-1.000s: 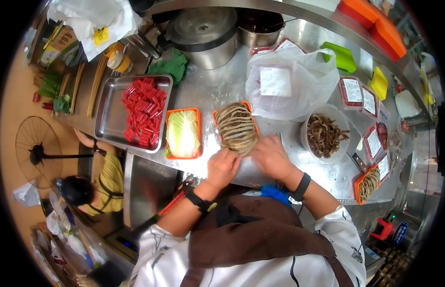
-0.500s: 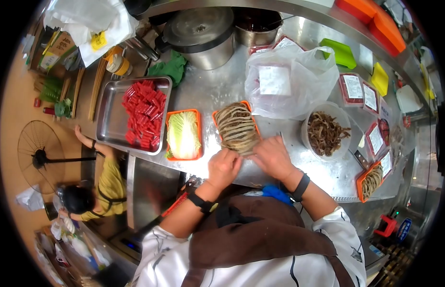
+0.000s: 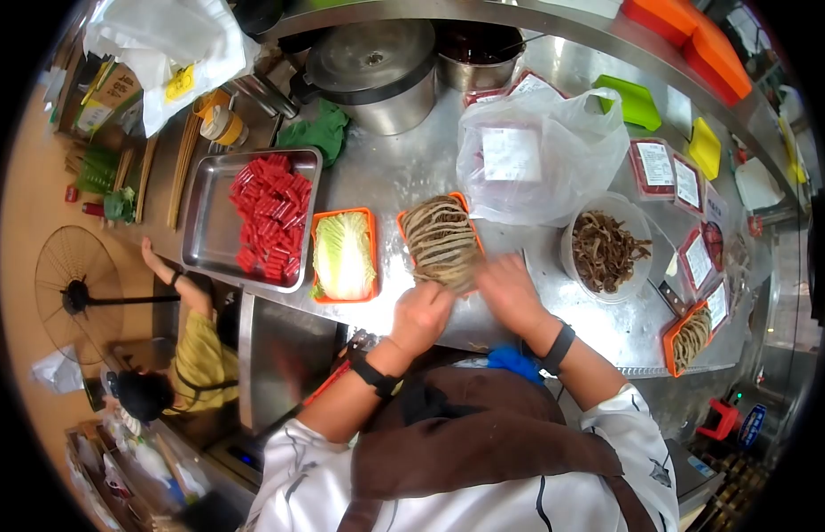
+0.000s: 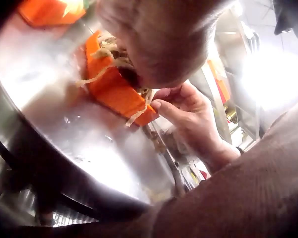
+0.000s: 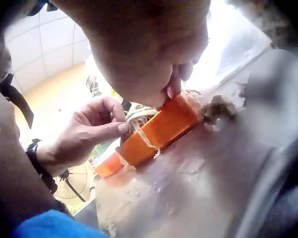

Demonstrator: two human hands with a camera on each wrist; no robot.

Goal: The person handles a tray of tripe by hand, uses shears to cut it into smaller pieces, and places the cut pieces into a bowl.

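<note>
Tan, frilly-edged strips resembling tripe (image 3: 440, 241) lie side by side across an orange tray (image 5: 161, 131) on the steel table. At the tray's near end, my left hand (image 3: 424, 316) pinches a strip end between thumb and forefinger by the rim, as the right wrist view shows. My right hand (image 3: 512, 297) is at the near right corner, its fingertips blurred in the head view; in the left wrist view, thumb and finger pinch a strip there. Loose strip ends hang over the orange wall. A clear tub (image 3: 567, 257) of darker strips stands to the right.
Left of the tray are an orange tray of cabbage (image 3: 344, 257) and a steel pan (image 3: 208, 217) with red pieces. Behind stand a lidded pot (image 3: 372, 75) and a plastic bag (image 3: 576, 133). Another filled orange tray (image 3: 689, 337) is at right. A person in yellow (image 3: 204, 363) is at left.
My right fingers have shifted slightly at the tray's corner and now blur with motion. The left hand stays at the near end. The person in yellow has moved a little.
</note>
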